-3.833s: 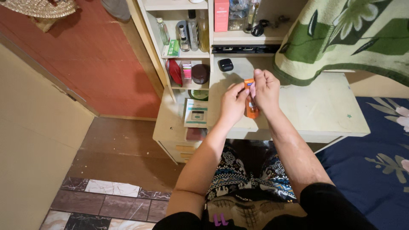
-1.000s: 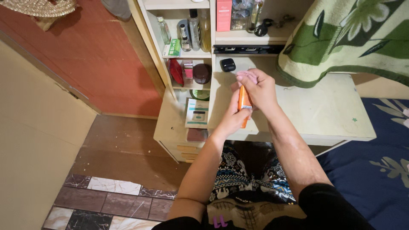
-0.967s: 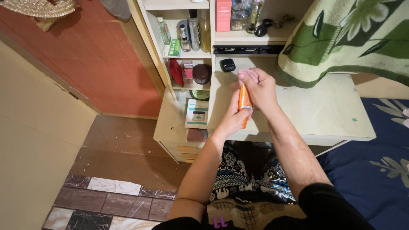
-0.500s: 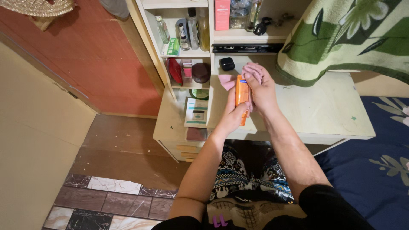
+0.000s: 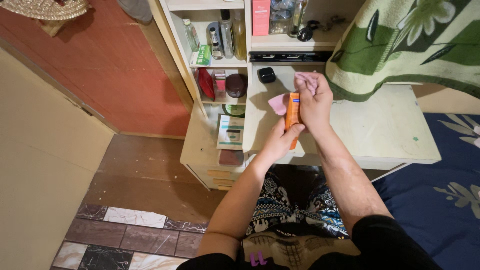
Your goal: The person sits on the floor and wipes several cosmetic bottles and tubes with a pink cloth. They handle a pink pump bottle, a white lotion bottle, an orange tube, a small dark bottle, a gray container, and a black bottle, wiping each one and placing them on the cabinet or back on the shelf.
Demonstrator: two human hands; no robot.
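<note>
Far left I see the red wall (image 5: 115, 75) and, beside it, the shelves (image 5: 220, 64) with bottles (image 5: 227, 32), a dark jar (image 5: 236, 85) and a small black case (image 5: 266, 75) lying on the desk (image 5: 380, 125). My left hand (image 5: 281, 142) has its fingers curled shut round the lower end of the orange tube (image 5: 292, 116), holding it upright over the desk's front edge. My right hand (image 5: 315, 102) is closed round the tube's upper part with a pink cloth (image 5: 278, 103) bunched in the fingers; one flap of it sticks out to the left. I'd judge the wiping is mid-way: the cloth is on the tube, and the tube is not yet set down. I cannot tell whether the cap is on. To the right, a green blanket (image 5: 415, 45) hangs over the desk's back corner
</note>
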